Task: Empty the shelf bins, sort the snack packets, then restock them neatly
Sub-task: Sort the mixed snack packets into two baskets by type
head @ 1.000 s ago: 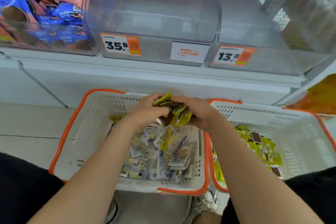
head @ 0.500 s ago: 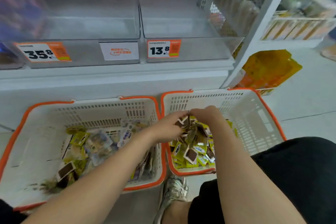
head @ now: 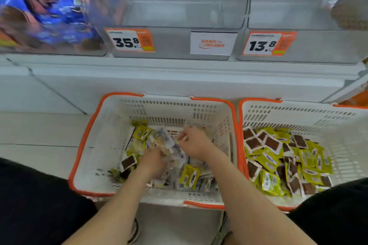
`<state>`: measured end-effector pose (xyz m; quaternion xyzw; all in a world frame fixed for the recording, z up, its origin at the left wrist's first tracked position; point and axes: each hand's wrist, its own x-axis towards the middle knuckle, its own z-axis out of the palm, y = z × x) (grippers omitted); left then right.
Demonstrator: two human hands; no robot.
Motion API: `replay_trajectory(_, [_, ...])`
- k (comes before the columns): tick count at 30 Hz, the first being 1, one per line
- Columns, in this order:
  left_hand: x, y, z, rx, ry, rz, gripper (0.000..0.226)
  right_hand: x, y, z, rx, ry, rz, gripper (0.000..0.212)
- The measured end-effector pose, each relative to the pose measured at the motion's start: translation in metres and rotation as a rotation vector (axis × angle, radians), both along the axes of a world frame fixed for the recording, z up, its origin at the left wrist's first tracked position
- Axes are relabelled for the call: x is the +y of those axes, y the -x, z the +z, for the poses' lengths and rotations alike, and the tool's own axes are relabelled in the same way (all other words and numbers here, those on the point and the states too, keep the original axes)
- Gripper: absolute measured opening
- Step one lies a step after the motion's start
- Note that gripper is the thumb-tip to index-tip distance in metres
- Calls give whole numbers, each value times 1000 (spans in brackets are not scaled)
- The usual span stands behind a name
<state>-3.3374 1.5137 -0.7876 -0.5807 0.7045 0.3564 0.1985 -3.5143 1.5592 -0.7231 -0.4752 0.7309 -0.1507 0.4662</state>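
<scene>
Right hand is down in the left basket, fingers curled over the heap, though whether it actually pinches a packet I cannot tell. Left hand is right beside it, nearer the body and buried in the same heap, too blurred to read its grip. That makes two hands in one basket, close together but not touching. Two white baskets with orange rims sit side by side on the floor, and the right basket carries a big pile of yellow-green and brown-windowed packets, too many to count. The left one is mixed: mostly pale packets, at least two yellow-green packets, one of them near the front, and one brown-windowed packet beside the left hand. Up on the shelf there are three clear bins: the left bin is stuffed with blue packets, then come the middle bin and the right bin. Two orange price tags read 35.8 and 13.8, with one white label between them.
</scene>
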Motion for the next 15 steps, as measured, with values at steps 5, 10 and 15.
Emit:
replay_trajectory(5, [-26,-61,-36,-261,-63,40,123,-27,-36,-44,210,-52,186,19])
replay_trajectory(10, [-41,-90,-49,-425,-69,-96,130,-38,-52,-71,444,-138,359,12])
replay_trajectory(15, [-45,-90,-66,-409,-156,-152,118,-38,-50,-82,577,-218,563,24])
